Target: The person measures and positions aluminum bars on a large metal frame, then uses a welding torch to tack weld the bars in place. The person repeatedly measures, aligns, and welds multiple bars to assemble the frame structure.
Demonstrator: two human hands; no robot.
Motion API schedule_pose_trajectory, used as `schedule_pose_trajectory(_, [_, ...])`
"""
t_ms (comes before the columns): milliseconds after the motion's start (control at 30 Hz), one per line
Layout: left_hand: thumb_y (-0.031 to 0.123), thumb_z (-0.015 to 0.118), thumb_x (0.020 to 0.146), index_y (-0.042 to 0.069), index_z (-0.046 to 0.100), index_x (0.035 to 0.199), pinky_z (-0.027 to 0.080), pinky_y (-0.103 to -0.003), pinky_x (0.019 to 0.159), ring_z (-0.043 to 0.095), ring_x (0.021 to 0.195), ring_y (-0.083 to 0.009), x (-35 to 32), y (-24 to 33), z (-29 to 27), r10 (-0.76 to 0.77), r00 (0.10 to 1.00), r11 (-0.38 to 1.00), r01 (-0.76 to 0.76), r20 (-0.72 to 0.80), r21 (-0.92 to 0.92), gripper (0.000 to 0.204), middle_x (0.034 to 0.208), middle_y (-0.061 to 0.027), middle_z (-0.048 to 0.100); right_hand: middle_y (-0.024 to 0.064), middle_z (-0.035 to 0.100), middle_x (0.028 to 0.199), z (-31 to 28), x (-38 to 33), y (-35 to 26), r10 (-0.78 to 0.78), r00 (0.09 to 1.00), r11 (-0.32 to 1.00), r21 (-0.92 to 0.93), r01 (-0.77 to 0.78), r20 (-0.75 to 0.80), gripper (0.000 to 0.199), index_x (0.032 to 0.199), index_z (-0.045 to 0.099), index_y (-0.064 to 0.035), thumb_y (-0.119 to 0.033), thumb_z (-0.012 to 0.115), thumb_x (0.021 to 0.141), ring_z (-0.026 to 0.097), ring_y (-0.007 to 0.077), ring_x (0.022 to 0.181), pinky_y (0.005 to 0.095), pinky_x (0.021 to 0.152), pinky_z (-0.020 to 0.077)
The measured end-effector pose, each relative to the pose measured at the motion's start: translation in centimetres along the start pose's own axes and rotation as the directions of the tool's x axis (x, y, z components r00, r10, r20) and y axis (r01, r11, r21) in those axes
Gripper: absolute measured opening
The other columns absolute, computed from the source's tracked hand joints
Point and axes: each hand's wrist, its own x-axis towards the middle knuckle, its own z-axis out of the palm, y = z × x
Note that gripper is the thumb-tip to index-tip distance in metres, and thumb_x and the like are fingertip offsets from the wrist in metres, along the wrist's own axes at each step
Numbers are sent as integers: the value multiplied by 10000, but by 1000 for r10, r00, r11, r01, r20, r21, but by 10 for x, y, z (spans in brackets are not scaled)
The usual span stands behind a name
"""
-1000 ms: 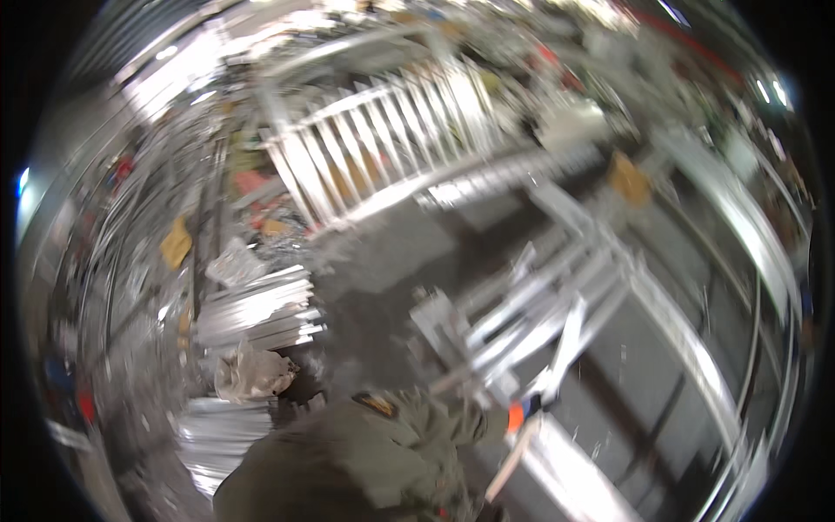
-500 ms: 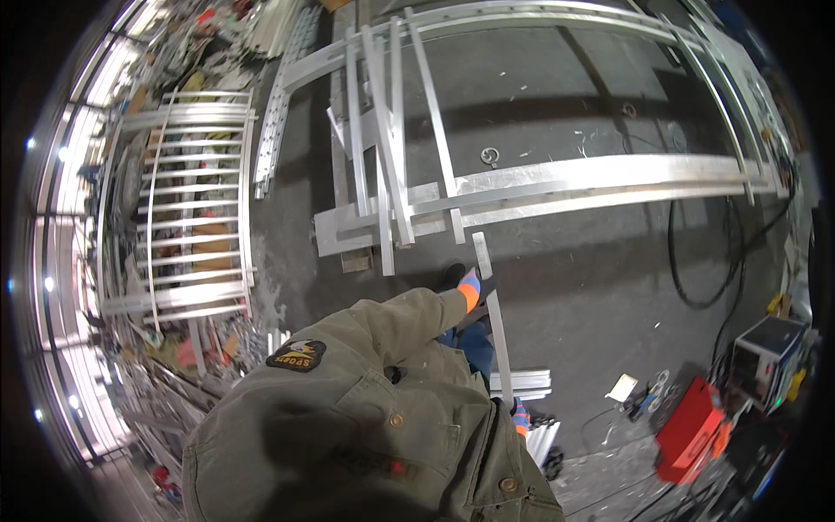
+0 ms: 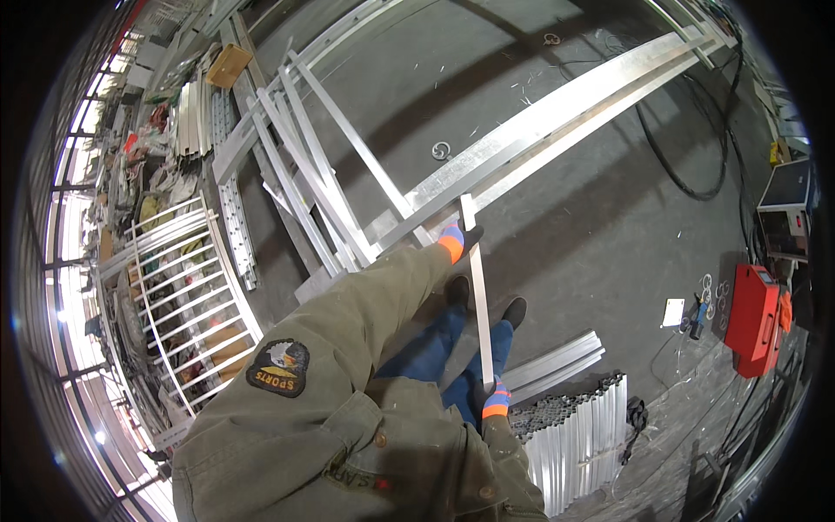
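Observation:
A long, flat silver metal bar runs between my two gloved hands. My left hand is closed around it near its far end. At the near end, my right hand grips it by my knee. The bar's far tip is close to the near rail of a big silver metal frame on the floor; whether they touch I cannot tell. Several loose metal bars lie across the left part of that frame. My shoes stand on the grey floor beside the held bar.
A bundle of cut metal profiles lies at the lower right, with a few longer profiles beside it. Further right are a red case, a boxy machine and a black cable. A slatted white railing stands left among scrap.
My view has turned to the right, so the frame appears slanted and the profile bundle shows more. Both hands still hold the bar, its far end now nearer the frame's rail.

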Motion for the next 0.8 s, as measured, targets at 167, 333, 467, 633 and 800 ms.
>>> schedule_pose_trajectory(167, [495,705,876,38,704,1067,550,-424,737,716,794,-293,-17,14,-11,-33,999,987,40,-43,158,495,887,-154,739,255,724,984,-3,-42,-39,-125,991,977,-179,115,-45,469,1347,622,-148,-348,681,927,708,436,953,488,823,554])
schedule_pose_trajectory(333, [530,764,773,40,545,1362,437,-491,1045,555,1251,-400,-39,55,-37,257,872,865,-17,-416,501,797,1321,-237,608,262,720,979,-25,-47,-67,-78,997,965,-251,81,20,498,1358,598,-145,-388,685,933,696,458,957,515,818,549])
schedule_pose_trajectory(467, [558,766,741,53,488,1434,302,-539,1165,423,1376,-430,-16,83,-57,402,842,801,-133,-360,583,901,1469,-241,485,257,713,1003,-42,-26,-57,-142,986,922,-349,166,93,482,1367,571,-157,-290,688,919,689,465,958,539,835,538])
schedule_pose_trajectory(633, [505,759,753,91,470,1447,260,-549,1187,385,1396,-410,4,82,-41,211,909,846,14,-359,533,858,1481,-220,455,248,716,1016,-70,16,-41,-104,978,892,-418,171,180,446,1324,580,-154,-233,695,901,685,470,965,539,846,535])
schedule_pose_trajectory(800, [475,731,760,72,502,1397,287,-535,1163,438,1333,-388,8,81,-30,182,879,840,94,-441,535,788,1395,-187,509,239,708,842,-128,79,-48,-316,945,873,-366,323,82,345,1094,666,-114,-340,727,842,690,459,821,529,726,542])
